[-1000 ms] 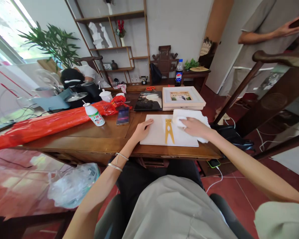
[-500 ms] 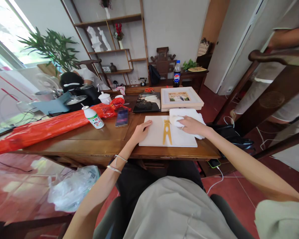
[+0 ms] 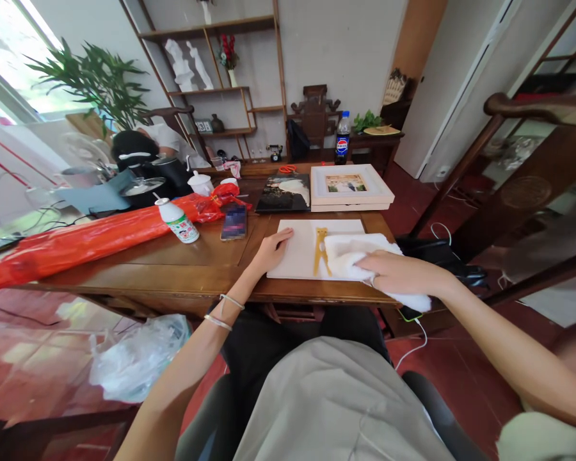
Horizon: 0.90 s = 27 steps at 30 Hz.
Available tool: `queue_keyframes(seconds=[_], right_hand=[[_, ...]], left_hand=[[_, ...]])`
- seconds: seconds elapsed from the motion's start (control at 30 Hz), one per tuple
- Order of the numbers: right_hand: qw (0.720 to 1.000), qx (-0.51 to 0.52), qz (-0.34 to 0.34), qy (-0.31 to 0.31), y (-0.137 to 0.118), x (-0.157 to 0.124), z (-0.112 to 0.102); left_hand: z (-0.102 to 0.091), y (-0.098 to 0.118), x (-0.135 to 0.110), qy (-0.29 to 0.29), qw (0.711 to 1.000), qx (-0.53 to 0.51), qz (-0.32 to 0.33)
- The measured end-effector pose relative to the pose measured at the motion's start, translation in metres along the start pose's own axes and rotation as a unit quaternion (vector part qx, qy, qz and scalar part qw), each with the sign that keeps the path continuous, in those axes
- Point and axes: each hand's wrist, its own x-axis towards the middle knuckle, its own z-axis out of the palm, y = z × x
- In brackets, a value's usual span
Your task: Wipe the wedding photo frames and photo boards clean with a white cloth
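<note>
A white board (image 3: pixel 300 262) lies flat at the table's front edge, bearing a yellow cat-like figure with two long legs (image 3: pixel 319 248). My left hand (image 3: pixel 270 251) rests on the board's left edge, its fingers stretched out over the surface. In my right hand (image 3: pixel 388 271) is a bunched white towel (image 3: pixel 360 244), pressed on the board's right half beside the figure. The towel covers the board's right corner and part of it hangs over the table's front edge.
Behind the board are a framed picture (image 3: pixel 352 187) and a dark picture panel (image 3: pixel 284 193). To the left are a phone (image 3: pixel 233 222), a white bottle (image 3: pixel 177 221) and a long red plastic-wrapped bundle (image 3: pixel 100 232). A cola bottle (image 3: pixel 342 139) stands at the back.
My right hand has moved toward me and to the right with the towel, from the board's far side to its near right part. My left hand has stayed put.
</note>
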Motion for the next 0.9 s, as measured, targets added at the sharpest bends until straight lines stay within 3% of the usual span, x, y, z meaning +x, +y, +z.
queue_keyframes(seconds=[0.2,0.3,0.43,0.6,0.7,0.8,0.9], right_hand=[[0.997,-0.020,0.026,0.072,0.057,0.072,0.006],[0.993,-0.045,0.030,0.109,0.072,0.088,0.012],[0.992,-0.062,0.007,0.111,0.059,0.070,0.017],[0.996,-0.052,-0.052,0.050,0.006,0.010,0.021],[0.997,-0.049,-0.046,0.025,-0.020,-0.016,0.028],[0.997,-0.054,-0.036,0.028,-0.026,-0.023,0.032],[0.998,-0.040,-0.032,0.026,-0.013,-0.010,0.029]], left_hand=[[-0.002,0.002,-0.001,-0.006,1.000,-0.006,0.002],[-0.002,0.002,-0.001,-0.006,1.000,-0.006,0.007],[-0.002,0.001,-0.001,-0.004,1.000,-0.004,0.006],[0.000,0.002,-0.001,-0.003,1.000,0.002,0.003],[0.000,0.002,-0.001,-0.002,1.000,-0.003,0.004],[0.000,0.002,-0.001,-0.004,1.000,0.003,0.001],[-0.001,0.002,-0.001,-0.007,1.000,0.009,0.000]])
